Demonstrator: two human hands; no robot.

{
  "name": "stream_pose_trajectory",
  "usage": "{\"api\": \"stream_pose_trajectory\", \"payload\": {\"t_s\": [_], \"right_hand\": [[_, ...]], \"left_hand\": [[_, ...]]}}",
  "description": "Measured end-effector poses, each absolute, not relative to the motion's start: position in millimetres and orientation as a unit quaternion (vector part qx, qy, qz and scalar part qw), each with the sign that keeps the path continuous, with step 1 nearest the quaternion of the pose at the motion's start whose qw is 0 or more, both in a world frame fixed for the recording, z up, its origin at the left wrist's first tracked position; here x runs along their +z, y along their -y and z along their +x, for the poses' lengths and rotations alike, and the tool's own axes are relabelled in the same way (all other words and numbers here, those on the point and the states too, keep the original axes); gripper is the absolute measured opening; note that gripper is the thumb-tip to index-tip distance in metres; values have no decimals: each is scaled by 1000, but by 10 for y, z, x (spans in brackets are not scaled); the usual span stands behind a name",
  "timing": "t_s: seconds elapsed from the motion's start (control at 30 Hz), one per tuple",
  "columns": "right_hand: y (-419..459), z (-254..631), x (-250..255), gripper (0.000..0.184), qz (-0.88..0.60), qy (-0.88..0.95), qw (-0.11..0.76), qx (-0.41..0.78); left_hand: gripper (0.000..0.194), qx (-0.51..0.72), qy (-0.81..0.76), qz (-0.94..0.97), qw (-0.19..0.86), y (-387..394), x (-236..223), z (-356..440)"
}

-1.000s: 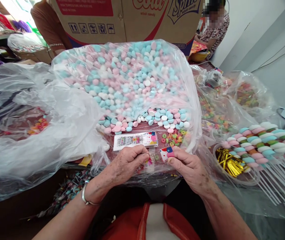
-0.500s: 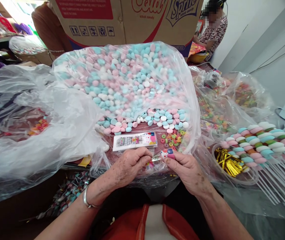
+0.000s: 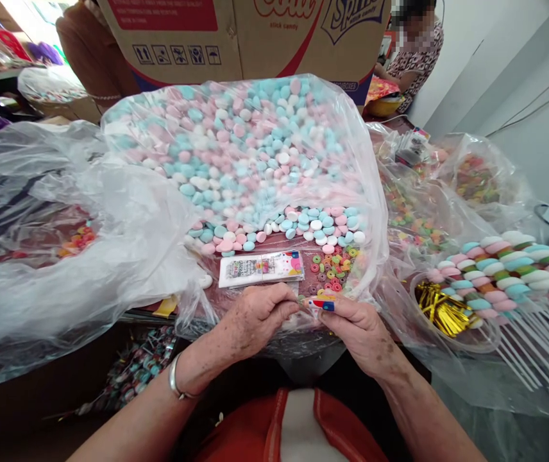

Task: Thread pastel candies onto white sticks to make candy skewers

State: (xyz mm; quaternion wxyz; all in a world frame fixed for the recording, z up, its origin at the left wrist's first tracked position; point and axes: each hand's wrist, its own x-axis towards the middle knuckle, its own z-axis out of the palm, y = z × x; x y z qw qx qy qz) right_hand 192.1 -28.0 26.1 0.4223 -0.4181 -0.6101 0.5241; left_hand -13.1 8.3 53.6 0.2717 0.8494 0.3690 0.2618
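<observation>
Small packet (image 3: pixel 321 305) stretched between my hands, just nearer me than the loose candy rings (image 3: pixel 329 273). Right hand (image 3: pixel 363 327) pinches its printed end; left hand (image 3: pixel 255 321) pinches the other. Closed up or not, cannot tell. Candy sticks (image 3: pixel 505 266) at right look assembled; wrapper stack (image 3: pixel 260 268) waits.

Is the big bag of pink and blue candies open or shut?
The bag is open: candies along its near side lie uncovered by plastic.

The right hand (image 3: pixel 362 328) partly hides the patterned packet (image 3: pixel 321 305) (cardboard box (image 3: pixel 265 54) cropped above).
</observation>
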Motion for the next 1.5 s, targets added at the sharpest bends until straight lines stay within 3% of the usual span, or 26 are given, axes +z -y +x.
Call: {"api": "stream_pose_trajectory", "payload": {"t_s": [0.13,0.2,0.27,0.43,0.53,0.67,0.93,1.03,1.2,1.5], "right_hand": [[261,1918,340,26,-400,614,407,546],[253,1908,363,24,-399,600,426,547],[248,1907,363,18,-406,574,457,544],[218,1942,375,21,-418,581,474,513],[185,1933,409,23,-415,607,451,505],[168,1906,426,21,-416,617,431,511],[191,1932,381,24,-419,583,377,586],[193,1930,315,22,-407,508,378,658],[185,1937,279,12,-380,480,402,681],[183,1943,273,34,-350,436,414,719]], "left_hand": [[20,312,-343,878,120,-45,430,-85],[21,326,-330,879,105,-13,417,-62],[15,326,-333,869,167,14,465,-55],[25,269,-381,720,514,-2,693,-83],[20,241,-392,686,564,-22,715,-57],[21,243,-397,709,530,13,608,3],[27,258,-353,830,346,39,553,39],[30,266,-349,817,374,36,597,49],[31,270,-356,774,449,38,610,67],[27,267,-384,777,423,-10,562,87]]}}
